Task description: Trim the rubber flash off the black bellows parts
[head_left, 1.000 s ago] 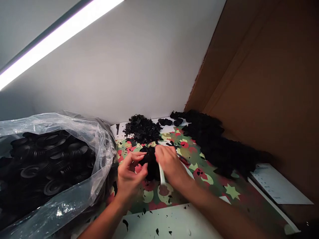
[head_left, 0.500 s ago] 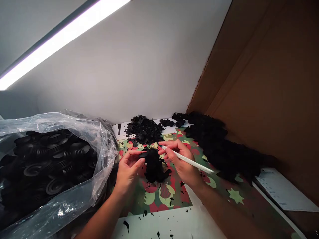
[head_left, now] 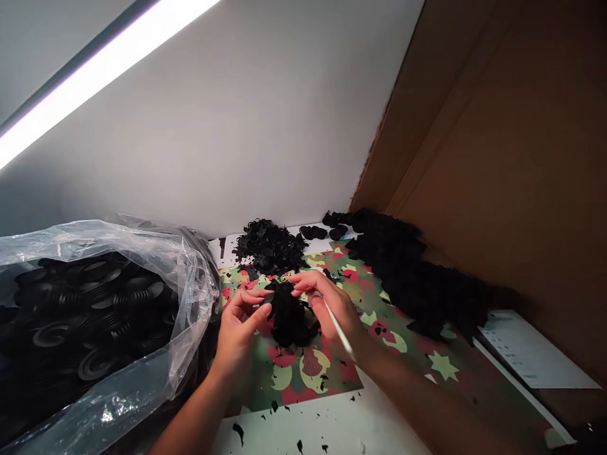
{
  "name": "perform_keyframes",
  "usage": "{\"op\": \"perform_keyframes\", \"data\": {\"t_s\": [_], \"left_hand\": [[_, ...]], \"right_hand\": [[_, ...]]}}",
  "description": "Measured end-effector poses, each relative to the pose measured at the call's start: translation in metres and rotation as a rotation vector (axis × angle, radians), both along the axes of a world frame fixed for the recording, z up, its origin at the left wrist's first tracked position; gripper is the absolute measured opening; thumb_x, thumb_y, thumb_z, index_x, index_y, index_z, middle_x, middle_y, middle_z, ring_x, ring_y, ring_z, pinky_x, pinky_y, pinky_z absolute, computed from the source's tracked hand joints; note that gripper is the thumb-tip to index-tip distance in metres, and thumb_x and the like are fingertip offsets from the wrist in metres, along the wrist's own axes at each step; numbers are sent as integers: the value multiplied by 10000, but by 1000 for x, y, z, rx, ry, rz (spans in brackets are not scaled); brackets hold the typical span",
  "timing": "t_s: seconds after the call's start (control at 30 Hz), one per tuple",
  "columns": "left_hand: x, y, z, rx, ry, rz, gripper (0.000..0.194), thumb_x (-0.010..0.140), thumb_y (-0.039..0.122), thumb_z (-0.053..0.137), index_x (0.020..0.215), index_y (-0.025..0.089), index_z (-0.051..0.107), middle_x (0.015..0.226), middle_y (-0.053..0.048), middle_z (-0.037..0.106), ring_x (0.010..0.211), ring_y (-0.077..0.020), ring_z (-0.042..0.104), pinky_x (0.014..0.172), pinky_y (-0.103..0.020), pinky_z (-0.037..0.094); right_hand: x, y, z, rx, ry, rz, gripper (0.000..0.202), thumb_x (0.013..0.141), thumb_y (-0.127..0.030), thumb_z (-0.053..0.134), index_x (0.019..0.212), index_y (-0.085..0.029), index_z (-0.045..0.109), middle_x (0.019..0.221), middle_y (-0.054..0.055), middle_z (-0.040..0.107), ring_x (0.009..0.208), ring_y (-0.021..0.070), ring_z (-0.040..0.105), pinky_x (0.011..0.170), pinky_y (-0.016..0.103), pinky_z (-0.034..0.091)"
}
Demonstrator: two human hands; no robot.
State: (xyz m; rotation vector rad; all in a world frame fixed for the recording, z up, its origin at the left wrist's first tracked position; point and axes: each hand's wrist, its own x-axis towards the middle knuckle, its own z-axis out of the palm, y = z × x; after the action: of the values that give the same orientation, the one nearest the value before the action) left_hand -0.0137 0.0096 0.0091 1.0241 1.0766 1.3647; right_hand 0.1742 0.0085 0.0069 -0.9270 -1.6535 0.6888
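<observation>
My left hand (head_left: 241,322) pinches a small, dark rubber piece (head_left: 269,298) between thumb and fingers, at the left edge of a black heap (head_left: 289,319). Against the dark heap the piece's outline is hard to make out. My right hand (head_left: 334,309) keeps a slim white pen-like tool (head_left: 342,335) in its grip, the shaft slanting down toward the wrist. Its tip is hidden by the hand. The right fingertips reach over the top of the heap, close to the left fingers.
On the left, a clear plastic bag (head_left: 192,316) holds many black ribbed rubber parts (head_left: 95,316). Curly black scraps (head_left: 270,246) are piled behind my hands. A long black mound (head_left: 417,278) lies along the cardboard (head_left: 497,158). Patterned paper (head_left: 327,379) covers the white surface, with crumbs scattered about.
My right hand has moved a little left over the heap, and the white tool has swung from pointing rightward to steeply down. My left hand stays nearly in place, still pinching.
</observation>
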Motion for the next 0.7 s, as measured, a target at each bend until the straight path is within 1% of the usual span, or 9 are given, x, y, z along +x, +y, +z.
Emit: {"op": "perform_keyframes", "data": {"t_s": [0.1, 0.17, 0.23, 0.3, 0.37, 0.43, 0.53, 0.63, 0.7], "left_hand": [[-2, -1, 0, 81, 105, -32, 275, 679, 326, 866, 693, 191, 627, 953, -57, 730, 874, -209, 677, 750, -295, 543], [-3, -3, -1, 138, 184, -49, 232, 722, 330, 834, 769, 196, 650, 951, -58, 720, 868, -217, 677, 738, -303, 544], [-3, -6, -2, 182, 277, -49, 186, 776, 314, 786, 885, 204, 683, 960, -57, 712, 888, -224, 675, 773, -321, 542], [-3, -8, -3, 220, 367, -19, 184, 823, 275, 731, 995, 214, 702, 993, -57, 706, 921, -229, 670, 828, -342, 531], [-4, -10, -3, 264, 438, 6, 207, 847, 228, 683, 1052, 229, 716, 1030, -57, 705, 954, -236, 666, 871, -358, 515], [-4, -10, -1, 310, 492, 1, 241, 855, 191, 650, 1072, 247, 739, 1054, -60, 711, 988, -246, 660, 897, -366, 500], [-4, -7, 2, 361, 549, -67, 322, 863, 178, 631, 1146, 277, 750, 1095, -70, 707, 1051, -260, 642, 939, -375, 482], [-4, -1, 5, 374, 570, -153, 422, 834, 223, 688, 1252, 284, 713, 1114, -82, 687, 1057, -269, 632, 955, -384, 479], [-4, 3, 7, 372, 603, -203, 349, 811, 227, 713, 1155, 267, 754, 1039, -80, 694, 974, -263, 644, 898, -366, 496]], "right_hand": [[-4, 6, 6, -66, -140, 120, 213, 985, -180, 464, 1137, -248, 596, 1154, 67, 690, 1044, 205, 659, 897, 355, 536], [-8, 11, 8, -98, -214, 182, 227, 967, -166, 535, 1168, -252, 599, 1128, 45, 701, 991, 194, 668, 856, 327, 536], [-12, 17, 7, -71, -313, 160, 168, 955, -153, 581, 1100, -229, 617, 1055, 44, 711, 940, 198, 660, 814, 315, 517], [-16, 21, 6, 21, -493, 100, 36, 962, -173, 606, 979, -199, 626, 949, 56, 709, 897, 218, 632, 790, 325, 474], [-17, 23, 6, 129, -693, 62, 96, 981, -196, 598, 887, -187, 617, 844, 59, 691, 832, 227, 591, 752, 331, 416], [-16, 23, 7, 208, -815, 42, 142, 1002, -182, 559, 872, -187, 616, 806, 54, 677, 792, 222, 552, 721, 329, 364], [-13, 22, 7, 277, -880, 37, 134, 988, -128, 551, 896, -188, 628, 812, 43, 678, 788, 215, 517, 714, 331, 325], [-10, 21, 6, 298, -871, 36, 163, 967, -101, 554, 859, -196, 630, 776, 28, 659, 769, 205, 490, 714, 329, 306], [-9, 21, 6, 304, -856, 32, 181, 968, -110, 543, 842, -202, 632, 749, 28, 643, 763, 204, 480, 707, 329, 294]]}}
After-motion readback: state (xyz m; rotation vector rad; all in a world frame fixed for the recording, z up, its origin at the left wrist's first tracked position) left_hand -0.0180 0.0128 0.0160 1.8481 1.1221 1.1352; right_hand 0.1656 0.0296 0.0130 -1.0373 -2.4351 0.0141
